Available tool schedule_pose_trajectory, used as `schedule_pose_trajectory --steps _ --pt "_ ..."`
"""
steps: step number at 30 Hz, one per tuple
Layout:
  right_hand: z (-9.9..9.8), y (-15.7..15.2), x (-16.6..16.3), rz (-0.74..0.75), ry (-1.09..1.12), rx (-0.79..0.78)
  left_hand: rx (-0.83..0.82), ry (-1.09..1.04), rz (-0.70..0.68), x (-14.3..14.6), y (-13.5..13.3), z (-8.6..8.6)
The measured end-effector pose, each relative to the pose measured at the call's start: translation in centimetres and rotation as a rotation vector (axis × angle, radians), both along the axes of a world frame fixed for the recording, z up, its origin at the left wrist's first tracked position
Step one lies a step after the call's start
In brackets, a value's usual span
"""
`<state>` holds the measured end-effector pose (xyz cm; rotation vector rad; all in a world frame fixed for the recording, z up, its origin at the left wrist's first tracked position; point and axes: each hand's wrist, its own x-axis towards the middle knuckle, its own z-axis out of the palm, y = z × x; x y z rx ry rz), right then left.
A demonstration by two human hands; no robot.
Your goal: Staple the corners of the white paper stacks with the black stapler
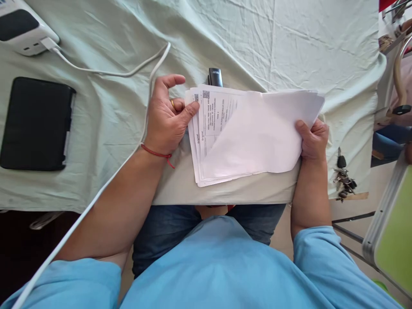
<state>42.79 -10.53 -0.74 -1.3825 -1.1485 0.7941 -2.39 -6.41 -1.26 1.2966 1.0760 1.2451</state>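
A stack of paper sheets is held between my two hands above the front part of the table. My left hand pinches its left edge, thumb on top and index finger lifted clear. Around the right end of the stack my right hand is closed, thumb on top. The upper sheet curls over, its blank white side showing. Printed text and small square codes appear on the sheets at the left. Behind the stack's far edge a small black stapler-like object shows in part; the papers hide the rest.
On the left lie a black tablet-like case and a white power block. Its white cable passes beside my left hand and over my left arm. A bunch of keys rests near the right front corner of the cloth-covered table. A green-topped folding table stands at right.
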Motion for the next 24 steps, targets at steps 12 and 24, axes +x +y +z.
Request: schedule_pose_trajectory --steps 12,24 --pt "1.3 -0.3 -1.5 -0.109 0.129 0.011 -0.109 0.044 -0.166 -0.1 -1.0 2.6" --pt "2.2 -0.3 -2.0 -0.122 0.130 0.000 -0.107 0.073 -0.337 -0.6 -0.7 3.3"
